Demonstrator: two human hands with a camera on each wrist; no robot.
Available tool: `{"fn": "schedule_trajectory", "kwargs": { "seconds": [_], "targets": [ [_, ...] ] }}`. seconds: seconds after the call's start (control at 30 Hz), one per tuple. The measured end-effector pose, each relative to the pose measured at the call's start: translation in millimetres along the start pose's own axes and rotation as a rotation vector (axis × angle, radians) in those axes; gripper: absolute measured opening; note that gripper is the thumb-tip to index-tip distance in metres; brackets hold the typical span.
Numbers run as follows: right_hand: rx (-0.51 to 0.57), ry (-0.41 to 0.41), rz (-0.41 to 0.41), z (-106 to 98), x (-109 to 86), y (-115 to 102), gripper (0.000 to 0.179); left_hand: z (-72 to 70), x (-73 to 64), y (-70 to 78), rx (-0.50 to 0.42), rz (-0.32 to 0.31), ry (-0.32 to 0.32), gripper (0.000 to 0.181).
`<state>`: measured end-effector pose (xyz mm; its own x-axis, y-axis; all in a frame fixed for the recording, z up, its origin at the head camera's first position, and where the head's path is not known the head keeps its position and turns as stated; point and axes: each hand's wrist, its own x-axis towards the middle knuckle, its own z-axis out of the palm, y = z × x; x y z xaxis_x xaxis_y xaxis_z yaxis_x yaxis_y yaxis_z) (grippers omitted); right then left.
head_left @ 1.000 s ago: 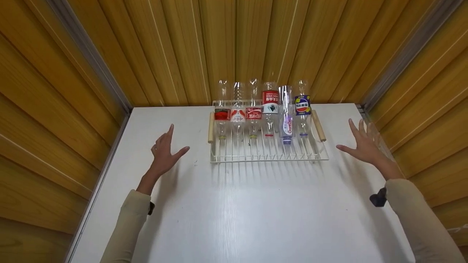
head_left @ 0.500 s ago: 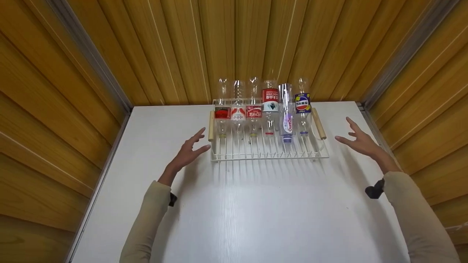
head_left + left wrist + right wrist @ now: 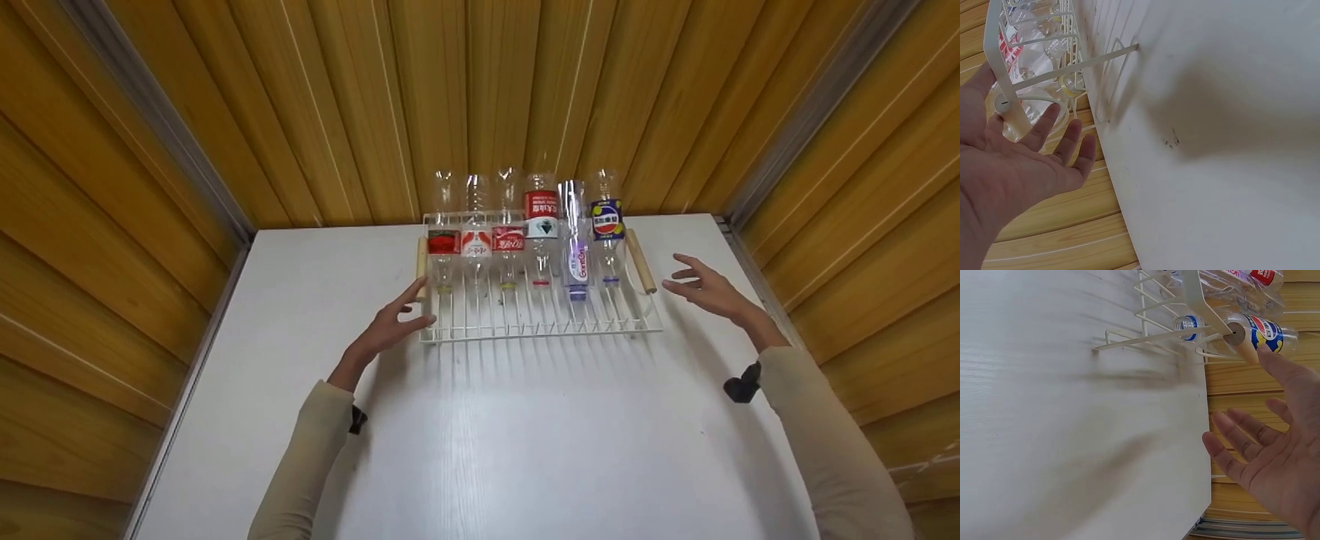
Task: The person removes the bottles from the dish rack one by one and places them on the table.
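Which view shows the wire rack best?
Head: the whole wire rack is in frame, left handle to right handle, though bottles cover part of it. Left wrist view: mainly its left end; right wrist view: mainly its right end; both cut off at the top.

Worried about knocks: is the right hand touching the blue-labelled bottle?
Apart: the head view shows a wooden handle and a gap between the right hand and the blue-labelled bottle.

The left wrist view cut off part of the left hand (image 3: 1016,169) and wire rack (image 3: 1072,67); smallest lettering on the Pepsi bottle (image 3: 607,220) was illegible.
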<state>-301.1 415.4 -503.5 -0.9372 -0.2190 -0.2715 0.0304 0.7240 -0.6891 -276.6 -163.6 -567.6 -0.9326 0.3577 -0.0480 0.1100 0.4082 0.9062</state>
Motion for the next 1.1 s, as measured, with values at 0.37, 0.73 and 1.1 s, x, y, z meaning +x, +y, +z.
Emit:
{"fn": "schedule_trajectory", "kwargs": {
  "seconds": [0.37, 0.73, 1.1],
  "targets": [
    [0.027, 0.012, -0.039, -5, 10.2, -6, 0.078, 1.7, 0.5, 3.0, -0.020, 0.017, -0.018, 0.081],
    [0.081, 0.002, -0.033, -11, 22.4, -45, 0.071, 0.1, -4.3, 6.0, -0.026, 0.044, -0.004, 0.081],
    [0.144, 0.072, -0.053, -6, 61.3, -45, 0.069, -0.9, 0.0, -0.5, 0.000, 0.030, -0.004, 0.082]
  ]
}}
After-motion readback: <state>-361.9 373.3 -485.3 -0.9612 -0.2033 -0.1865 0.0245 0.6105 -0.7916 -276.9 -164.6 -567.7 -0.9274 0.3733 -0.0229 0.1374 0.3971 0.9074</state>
